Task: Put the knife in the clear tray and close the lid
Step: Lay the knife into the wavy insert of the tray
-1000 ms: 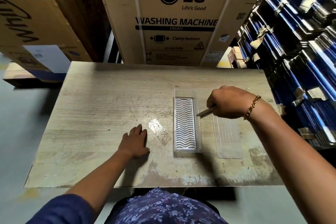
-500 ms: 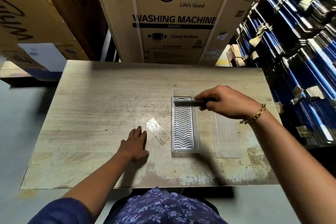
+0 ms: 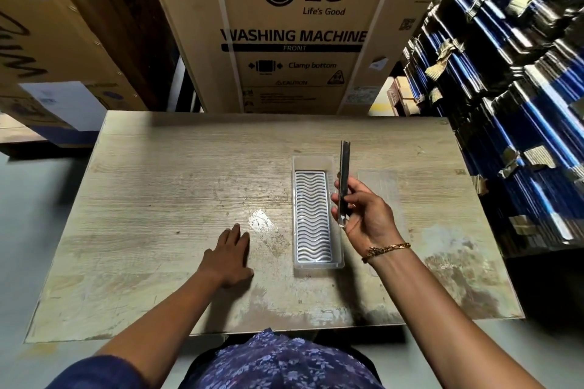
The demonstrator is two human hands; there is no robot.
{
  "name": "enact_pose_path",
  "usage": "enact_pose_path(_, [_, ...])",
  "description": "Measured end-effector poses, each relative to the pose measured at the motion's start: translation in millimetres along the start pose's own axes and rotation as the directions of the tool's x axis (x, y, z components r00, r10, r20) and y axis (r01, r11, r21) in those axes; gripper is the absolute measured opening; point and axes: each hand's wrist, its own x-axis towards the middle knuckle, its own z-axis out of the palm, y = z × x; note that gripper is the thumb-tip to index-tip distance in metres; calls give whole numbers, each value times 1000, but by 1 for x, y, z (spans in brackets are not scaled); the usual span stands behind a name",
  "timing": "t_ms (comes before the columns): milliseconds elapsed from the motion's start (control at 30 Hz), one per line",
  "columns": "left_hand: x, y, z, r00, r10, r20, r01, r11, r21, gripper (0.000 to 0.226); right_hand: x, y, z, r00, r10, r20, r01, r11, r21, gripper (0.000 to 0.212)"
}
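The right hand (image 3: 366, 215) pinches the knife (image 3: 343, 180), pointing to twelve o'clock over the clear tray (image 3: 317, 264)'s right rim. The left hand (image 3: 229, 254) lies flat, empty, at nine o'clock. The lid (image 3: 379, 181) waits at three o'clock; nothing placed yet.

We see a dim, evenly lit scene with soft light falling from above and slightly ahead. A bright glare patch sits on the worn table (image 3: 177, 199) just beyond the left hand (image 3: 229, 257), and the clear tray (image 3: 317, 159) catches pale highlights. Soft shadows lie under both forearms and along the table's far edge below the cardboard box (image 3: 300, 28). The wide lens bends straight lines at the left and right edges. We find the centre fairly sharp, while the stacked blue items (image 3: 518, 98) at right smear into streaks.
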Motion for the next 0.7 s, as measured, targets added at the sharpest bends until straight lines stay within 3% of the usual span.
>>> enact_pose_path(133, [1, -1, 1, 1000, -1, 1, 1, 1000, -4, 98, 6, 2, 1, 995, -11, -104, -8, 984, -179, 13])
enact_pose_path(333, [0, -2, -1, 1000, 3, 1, -3, 1000, -26, 96, 33, 24, -7, 987, -38, -156, -62, 807, -587, 17])
enact_pose_path(400, [-2, -3, -1, 1000, 9, -6, -9, 1000, -25, 93, 49, 35, -12, 985, -59, -164, -83, 667, -740, 19])
enact_pose_path(533, [-9, -7, 3, 1000, 27, -14, -27, 1000, -1, 92, 82, 56, -17, 985, -125, -122, -96, 198, -976, 10])
enact_pose_path(700, [-21, -12, 11, 999, 39, -27, -38, 999, 10, 90, 98, 71, -4, 980, -119, -158, -164, -41, -986, 21])
